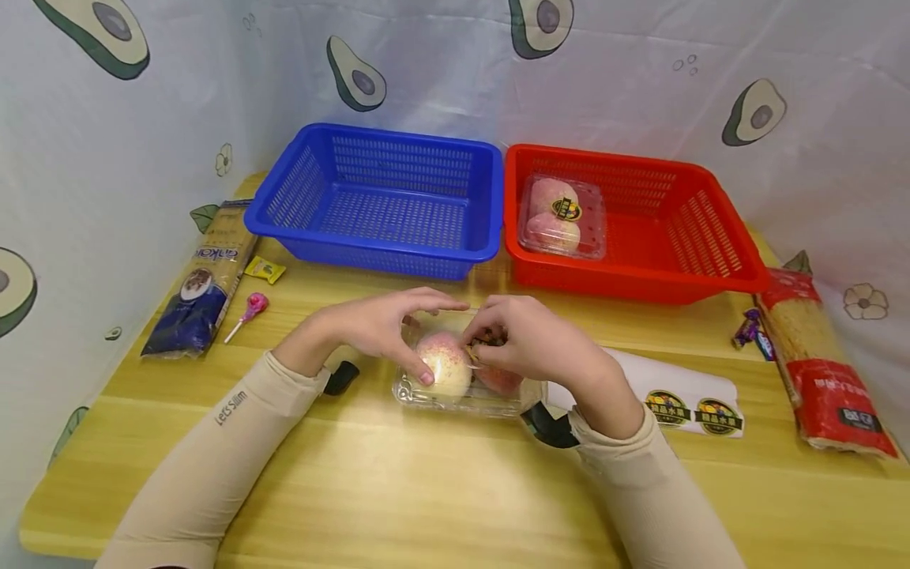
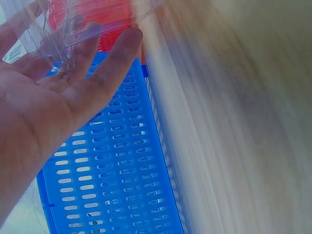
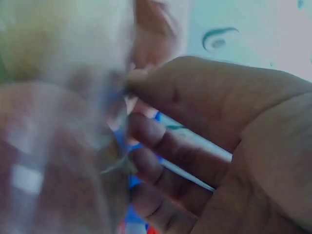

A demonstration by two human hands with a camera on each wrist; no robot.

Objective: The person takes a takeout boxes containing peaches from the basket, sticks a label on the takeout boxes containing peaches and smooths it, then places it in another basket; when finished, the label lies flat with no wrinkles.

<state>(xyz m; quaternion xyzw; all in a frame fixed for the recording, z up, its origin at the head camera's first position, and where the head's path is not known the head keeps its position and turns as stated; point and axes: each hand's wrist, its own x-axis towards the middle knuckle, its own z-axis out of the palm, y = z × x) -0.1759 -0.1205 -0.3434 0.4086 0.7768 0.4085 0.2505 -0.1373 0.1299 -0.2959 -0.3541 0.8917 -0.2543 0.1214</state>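
Observation:
In front of me on the table lies a clear plastic clamshell box (image 1: 483, 407) with two peaches: a pale yellow and pink one (image 1: 449, 378) on the left and a redder one (image 1: 500, 381), partly covered by my hand. My left hand (image 1: 377, 322) spans the left end of the box. Its thumb lies over the lid and its fingers are stretched along the far side, touching the plastic (image 2: 87, 31). My right hand (image 1: 529, 336) pinches a black and gold sticker (image 1: 490, 336) between thumb and fingertips over the box. In the right wrist view the right hand (image 3: 209, 131) is close against the blurred box.
Behind stand a blue basket (image 1: 398, 209) and a red basket (image 1: 640, 269) holding another labelled peach box (image 1: 565, 217). A sticker sheet (image 1: 682, 387) lies at right. Noodle packs (image 1: 202, 276) (image 1: 828, 356) flank the table, with a lollipop (image 1: 254, 304), yellow candy (image 1: 265, 269) and purple candy (image 1: 746, 328).

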